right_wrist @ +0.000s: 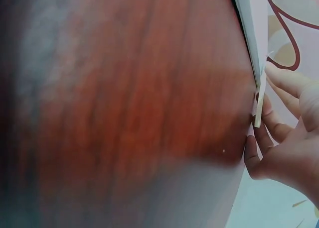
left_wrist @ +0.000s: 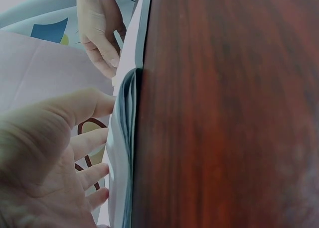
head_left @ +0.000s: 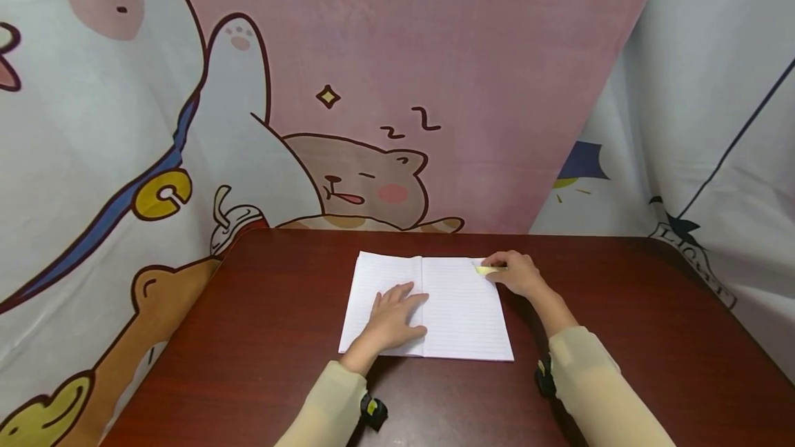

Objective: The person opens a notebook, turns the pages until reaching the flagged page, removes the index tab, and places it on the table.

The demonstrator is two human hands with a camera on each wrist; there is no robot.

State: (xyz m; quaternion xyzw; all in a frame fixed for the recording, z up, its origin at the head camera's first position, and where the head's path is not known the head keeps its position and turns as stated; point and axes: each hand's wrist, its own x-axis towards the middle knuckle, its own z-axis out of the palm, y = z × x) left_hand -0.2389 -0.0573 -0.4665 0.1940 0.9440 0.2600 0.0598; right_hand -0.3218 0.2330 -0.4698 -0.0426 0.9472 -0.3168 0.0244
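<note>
An open notebook [head_left: 462, 316] with lined white pages lies on the dark wooden table. My left hand [head_left: 393, 319] rests on its left page, fingers spread and thumb pointing toward the centre fold. In the left wrist view the left hand's fingertips [left_wrist: 102, 171] touch the paper, and the page edges bulge near the fold. At the upper right corner of the right page, my right hand [head_left: 517, 273] holds a small pale-yellow paper strip [head_left: 489, 270] between thumb and fingers. The strip [right_wrist: 258, 113] shows edge-on in the right wrist view, reaching past the notebook's edge.
The brown-red table [head_left: 267, 336] extends on both sides of the notebook and in front of it. Behind it hangs a pink and white cloth [head_left: 472, 88] with cartoon animals. A black wrist camera [head_left: 373, 411] sits at the left sleeve, another [head_left: 545, 376] at the right.
</note>
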